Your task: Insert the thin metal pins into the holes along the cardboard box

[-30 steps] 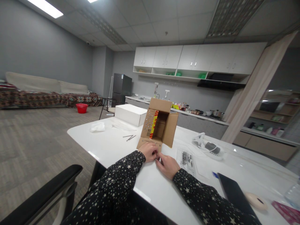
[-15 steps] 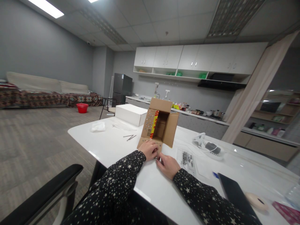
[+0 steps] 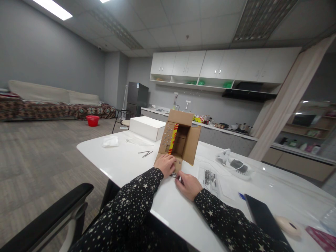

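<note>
A cardboard box (image 3: 187,145) stands open on the white table, its opening facing me and its flaps folded out. Its left flap (image 3: 166,138) bears many small shiny dots and a red and yellow tape strip. My left hand (image 3: 165,165) lies over the front flap (image 3: 178,165), fingers curled onto it. To its right, my right hand (image 3: 188,184) is closed in a pinch at the flap's near edge. What it pinches is too small to tell. Between the hands shows a small metallic piece (image 3: 173,175). A clear tray (image 3: 210,180) of small metal parts lies right of my right hand.
Long metal rods (image 3: 145,153) and a crumpled white plastic bag (image 3: 110,141) lie to the left. A white box (image 3: 147,128) stands behind. On the right are a white device with a cable (image 3: 237,166), a dark flat slab (image 3: 264,217) and a beige rounded object (image 3: 288,225).
My left hand has shifted slightly left and up over the front flap, baring more of the small metallic piece between the hands. My right hand stays nearly in place.
</note>
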`<state>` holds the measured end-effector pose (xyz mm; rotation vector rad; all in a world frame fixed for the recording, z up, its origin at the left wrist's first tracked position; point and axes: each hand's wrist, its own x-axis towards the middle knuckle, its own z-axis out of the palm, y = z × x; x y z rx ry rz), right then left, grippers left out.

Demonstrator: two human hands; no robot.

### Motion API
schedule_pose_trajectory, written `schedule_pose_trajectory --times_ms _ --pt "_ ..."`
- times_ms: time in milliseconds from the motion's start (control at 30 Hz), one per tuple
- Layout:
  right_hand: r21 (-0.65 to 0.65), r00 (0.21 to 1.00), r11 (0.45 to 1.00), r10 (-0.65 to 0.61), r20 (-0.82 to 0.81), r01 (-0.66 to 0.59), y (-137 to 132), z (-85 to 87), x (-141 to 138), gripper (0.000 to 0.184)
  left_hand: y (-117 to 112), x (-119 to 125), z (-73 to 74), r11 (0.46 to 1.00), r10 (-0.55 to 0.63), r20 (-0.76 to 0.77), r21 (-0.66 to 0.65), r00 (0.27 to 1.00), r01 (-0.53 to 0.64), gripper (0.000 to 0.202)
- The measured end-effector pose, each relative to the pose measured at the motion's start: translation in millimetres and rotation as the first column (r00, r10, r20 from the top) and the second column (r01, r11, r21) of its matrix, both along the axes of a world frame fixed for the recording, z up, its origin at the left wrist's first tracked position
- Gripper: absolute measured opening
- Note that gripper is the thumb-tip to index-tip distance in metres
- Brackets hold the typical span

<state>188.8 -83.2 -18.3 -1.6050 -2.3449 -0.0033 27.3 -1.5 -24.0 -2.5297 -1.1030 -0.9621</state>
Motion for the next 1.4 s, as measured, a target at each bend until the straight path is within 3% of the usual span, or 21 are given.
schedule_pose_trajectory --times_ms 400,733,1033,1400 --pt "0.01 1.0 1.0 0.005 0.001 -0.005 2 -2.6 1 0.014 0 1 2.3 0.999 0.024 -0.065 0.043 0.998 -0.021 0.014" --pt "0.004 1.0 1.0 -0.004 0.004 0.004 -1 1.1 -2 0.014 8 6 -2.7 0.985 0.093 -0.16 0.16 0.983 -0.067 0.011" --pt "0.009 1.0 1.0 0.006 -0.008 -0.006 0 -0.7 -1 0.014 2 7 6.2 0.972 0.127 -0.263 0.227 0.956 -0.067 0.014" --pt "0.003 1.0 1.0 0.002 0.007 -0.002 0 -0.9 -3 0.014 -2 10 8.9 0.975 0.121 -0.267 0.213 0.956 -0.064 0.017"
